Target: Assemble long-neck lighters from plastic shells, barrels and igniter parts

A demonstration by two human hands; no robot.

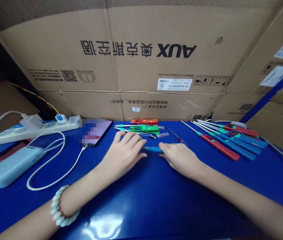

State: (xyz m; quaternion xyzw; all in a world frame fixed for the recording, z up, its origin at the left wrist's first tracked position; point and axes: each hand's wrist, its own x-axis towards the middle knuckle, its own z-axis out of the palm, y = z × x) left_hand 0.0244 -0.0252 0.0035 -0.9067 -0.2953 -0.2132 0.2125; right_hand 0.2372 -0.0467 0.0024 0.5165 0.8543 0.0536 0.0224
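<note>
Near the centre of the frame, the left hand and right hand, set apart, are both closed on a blue handle, its ends hidden from me. Just above lie an orange casing, a green casing and a small screwdriver; lighters fan out at right, a power strip at left.

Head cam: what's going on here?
A person's left hand and right hand grip a blue item between them, mostly covered. Beyond them lie a green casing, an orange casing and a small screwdriver. To the right, long-nosed tools lie fanned out on the blue table.
</note>
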